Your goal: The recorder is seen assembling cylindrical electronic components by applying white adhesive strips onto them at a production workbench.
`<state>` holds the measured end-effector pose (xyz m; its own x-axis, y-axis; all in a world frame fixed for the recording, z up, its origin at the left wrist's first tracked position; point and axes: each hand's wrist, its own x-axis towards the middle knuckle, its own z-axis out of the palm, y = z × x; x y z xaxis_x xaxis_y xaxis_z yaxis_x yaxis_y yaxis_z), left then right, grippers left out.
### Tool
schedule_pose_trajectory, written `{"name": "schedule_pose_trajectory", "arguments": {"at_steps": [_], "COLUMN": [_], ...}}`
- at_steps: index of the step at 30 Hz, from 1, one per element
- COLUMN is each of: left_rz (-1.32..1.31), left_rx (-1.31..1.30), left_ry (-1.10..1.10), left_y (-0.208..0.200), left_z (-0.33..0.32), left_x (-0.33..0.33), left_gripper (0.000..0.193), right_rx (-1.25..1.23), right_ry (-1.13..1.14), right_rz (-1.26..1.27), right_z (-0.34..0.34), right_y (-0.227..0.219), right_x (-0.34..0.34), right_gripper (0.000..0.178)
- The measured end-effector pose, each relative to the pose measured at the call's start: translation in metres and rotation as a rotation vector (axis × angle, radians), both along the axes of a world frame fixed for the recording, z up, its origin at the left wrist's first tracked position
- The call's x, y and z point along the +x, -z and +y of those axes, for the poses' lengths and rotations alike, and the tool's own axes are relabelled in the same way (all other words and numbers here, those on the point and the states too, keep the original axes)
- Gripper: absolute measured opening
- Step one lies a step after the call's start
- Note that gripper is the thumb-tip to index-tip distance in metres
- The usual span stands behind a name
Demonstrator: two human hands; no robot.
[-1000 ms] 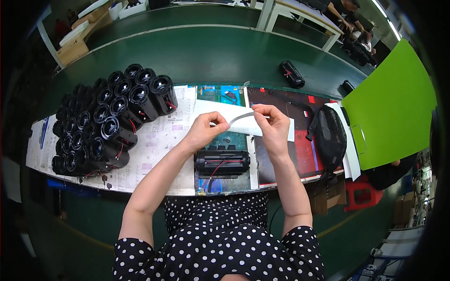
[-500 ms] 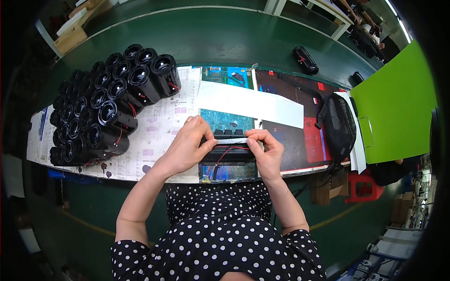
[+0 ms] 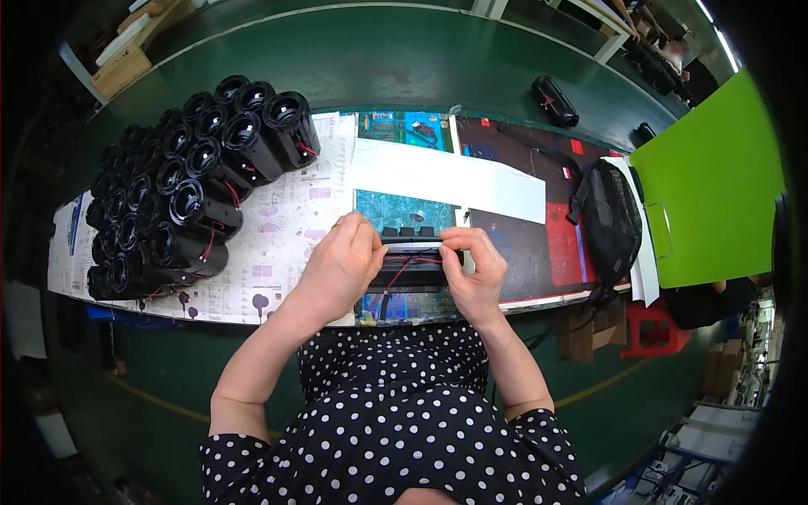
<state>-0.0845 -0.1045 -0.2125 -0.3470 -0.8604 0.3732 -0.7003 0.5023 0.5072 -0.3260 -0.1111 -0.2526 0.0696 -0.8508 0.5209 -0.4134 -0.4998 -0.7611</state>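
A narrow white strip (image 3: pixel 412 247) is stretched between my two hands over a black cylindrical housing (image 3: pixel 414 280), which lies on its side at the bench's front. My left hand (image 3: pixel 343 268) pinches the strip's left end, though its curled fingers hide part of the grip. At the other end, thumb and fingertips of my right hand (image 3: pixel 475 271) are closed on the strip. Red and black wires (image 3: pixel 399 276) trail across the housing just below it. Several black blocks (image 3: pixel 408 231) stick up along its far side.
Several upright black cylindrical housings (image 3: pixel 202 160) with red wires crowd the left side. A white sheet (image 3: pixel 446 177) lies beyond my hands. To the right are a black mesh bag (image 3: pixel 608 223) and a large green board (image 3: pixel 707 185). Another black housing (image 3: pixel 555 103) lies farther back.
My left hand has turned inward a little, its fingers now more curled over the strip's left end. The strip stays held between both hands. The whole view has shifted slightly.
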Motion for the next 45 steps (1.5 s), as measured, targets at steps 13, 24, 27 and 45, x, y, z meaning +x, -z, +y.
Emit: {"name": "schedule_pose_trajectory", "arguments": {"at_steps": [13,24,27,45], "left_rz": [0.001,0.129,0.101,0.361], "left_rx": [0.215,0.253,0.251,0.165], "left_ry": [-0.093,0.036,0.005,-0.055], "left_y": [-0.011,0.017,0.014,0.016], "left_z": [0.004,0.015,0.018,-0.003], "left_x": [0.001,0.02,0.019,0.005], "left_gripper": [0.038,0.079,0.077,0.013], "right_rx": [-0.058,-0.229,-0.232,0.295], "right_ry": [-0.168,-0.465,-0.469,-0.453], "right_rz": [0.686,0.821,0.82,0.264], "right_z": [-0.019,-0.04,-0.037,-0.063], "right_y": [-0.056,-0.057,-0.061,-0.045], "right_x": [-0.014,0.06,0.059,-0.026], "right_gripper": [0.025,0.027,0.03,0.015]}}
